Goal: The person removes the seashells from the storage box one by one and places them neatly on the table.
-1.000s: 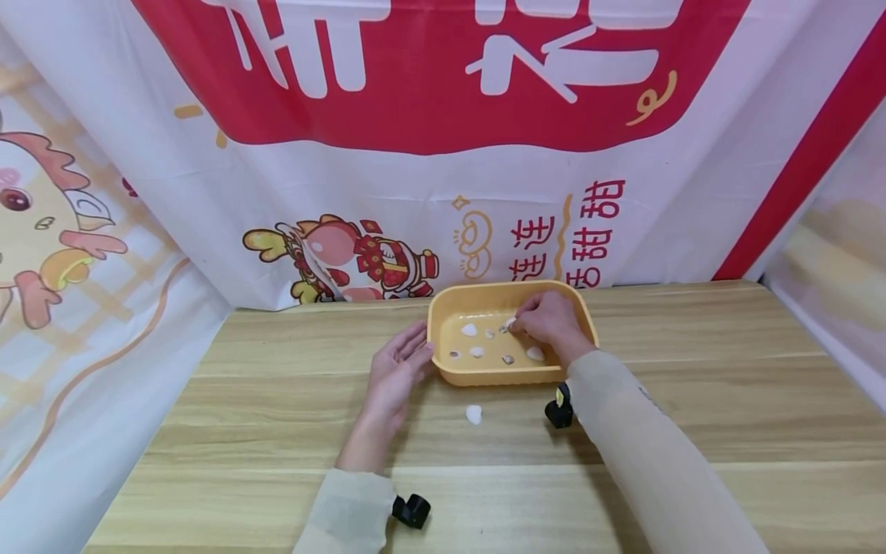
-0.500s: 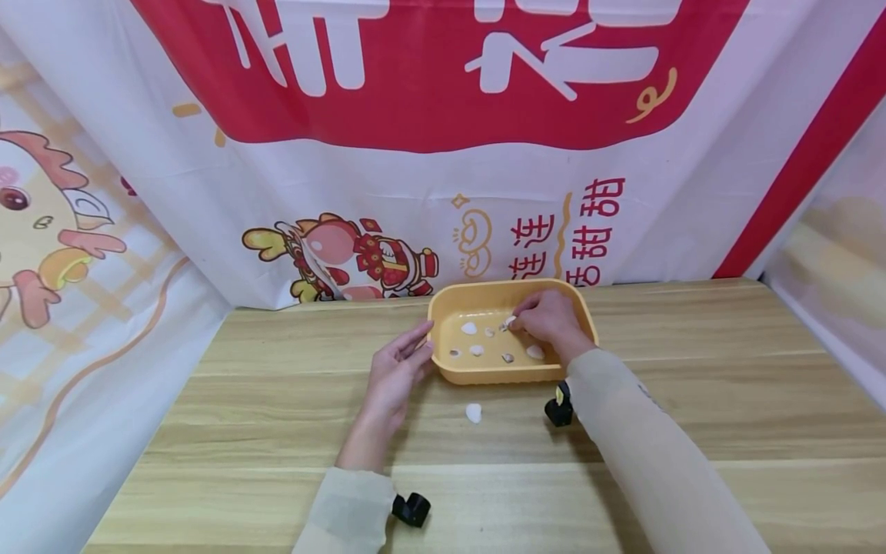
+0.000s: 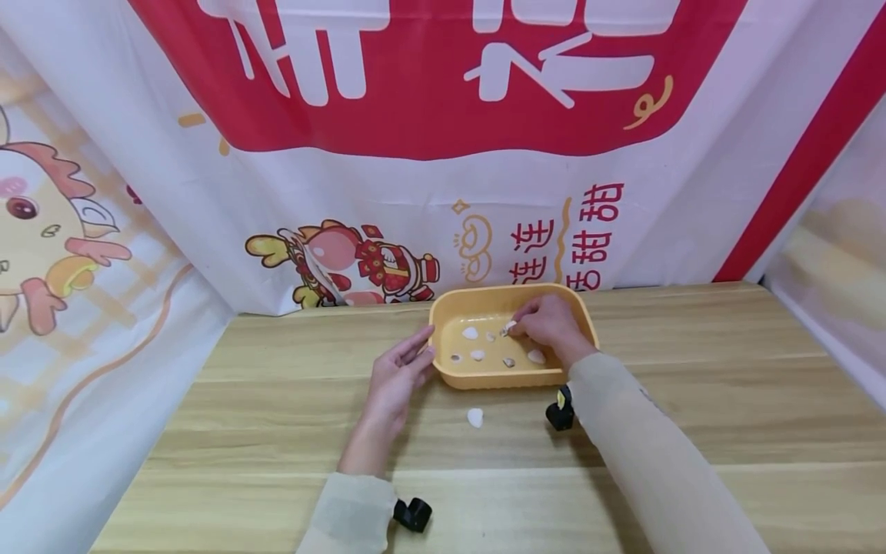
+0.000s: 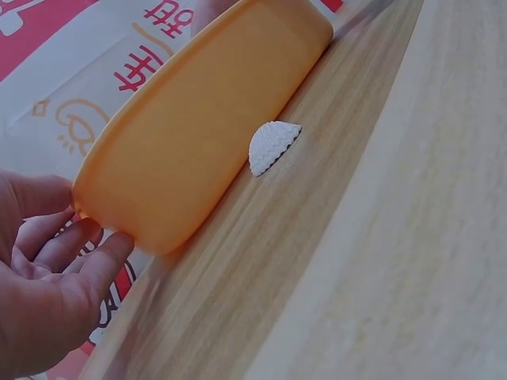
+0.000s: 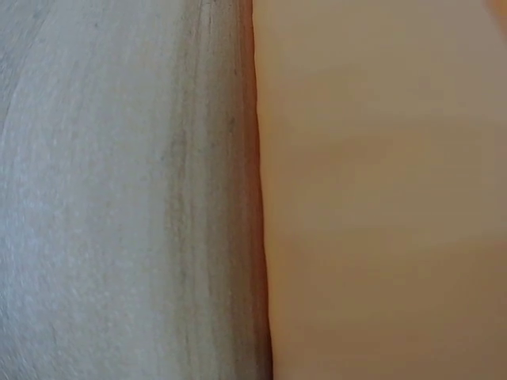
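A yellow plastic tub [image 3: 512, 380] sits on the wooden table with several small seashells inside. My right hand [image 3: 551, 323] reaches over its right part and pinches a white seashell [image 3: 511, 326] between thumb and finger, low over the tub floor. A darker shell lies right at those fingertips. At the tub's left end my left hand [image 3: 396, 377] rests relaxed fingertips on the rim and outer wall. The left wrist view shows these fingers [image 4: 111, 255] against the wall. One ribbed white seashell [image 3: 474, 417] lies on the table in front. Only table and tub wall fill the right wrist view.
Inside the tub, a white shell [image 3: 470, 333] lies at the left and another pale shell [image 3: 536, 356] under the right wrist. A printed cloth [image 3: 415, 177] hangs directly behind the tub. Wooden table [image 3: 727, 385] extends to both sides.
The right fingers and the pinched seashell have shifted very slightly within the tub. The head view has tilted a little. The left hand and tub keep their places.
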{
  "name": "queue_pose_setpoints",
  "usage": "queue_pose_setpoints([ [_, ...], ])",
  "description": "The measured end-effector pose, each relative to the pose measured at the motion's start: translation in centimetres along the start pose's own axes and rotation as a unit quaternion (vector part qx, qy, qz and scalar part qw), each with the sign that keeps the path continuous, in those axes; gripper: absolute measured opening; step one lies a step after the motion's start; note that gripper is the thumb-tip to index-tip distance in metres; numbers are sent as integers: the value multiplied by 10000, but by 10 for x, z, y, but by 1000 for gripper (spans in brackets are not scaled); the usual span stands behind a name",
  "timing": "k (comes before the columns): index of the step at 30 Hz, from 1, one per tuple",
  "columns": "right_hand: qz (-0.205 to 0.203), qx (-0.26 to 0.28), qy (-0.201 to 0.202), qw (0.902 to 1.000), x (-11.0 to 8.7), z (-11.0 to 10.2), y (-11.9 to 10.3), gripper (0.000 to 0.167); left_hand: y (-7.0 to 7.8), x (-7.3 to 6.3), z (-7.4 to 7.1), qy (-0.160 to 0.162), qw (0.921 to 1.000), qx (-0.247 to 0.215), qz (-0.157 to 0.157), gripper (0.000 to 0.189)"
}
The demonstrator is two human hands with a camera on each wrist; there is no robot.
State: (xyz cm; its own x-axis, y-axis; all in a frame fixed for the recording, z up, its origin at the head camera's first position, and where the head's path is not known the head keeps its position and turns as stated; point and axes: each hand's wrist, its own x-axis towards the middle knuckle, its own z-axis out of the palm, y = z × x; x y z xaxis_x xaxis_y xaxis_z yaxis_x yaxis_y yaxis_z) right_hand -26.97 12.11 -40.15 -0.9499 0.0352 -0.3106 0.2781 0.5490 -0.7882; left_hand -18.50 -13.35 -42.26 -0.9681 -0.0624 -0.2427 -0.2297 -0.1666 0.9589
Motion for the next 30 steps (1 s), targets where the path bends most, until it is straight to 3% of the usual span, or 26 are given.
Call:
queue_pose_setpoints([
  [7,-163,-49,7,9999,-1,1,1,22,1,-1,1,41,10000,-19,-55,43],
  [15,58,241,-109,9996,-1,1,0,22,3,-4,4,160,9998,63,-38,43],
  [30,57,133,-3,9999,-2,1,1,15,2,-4,6,285,9994,216,-25,41],
])
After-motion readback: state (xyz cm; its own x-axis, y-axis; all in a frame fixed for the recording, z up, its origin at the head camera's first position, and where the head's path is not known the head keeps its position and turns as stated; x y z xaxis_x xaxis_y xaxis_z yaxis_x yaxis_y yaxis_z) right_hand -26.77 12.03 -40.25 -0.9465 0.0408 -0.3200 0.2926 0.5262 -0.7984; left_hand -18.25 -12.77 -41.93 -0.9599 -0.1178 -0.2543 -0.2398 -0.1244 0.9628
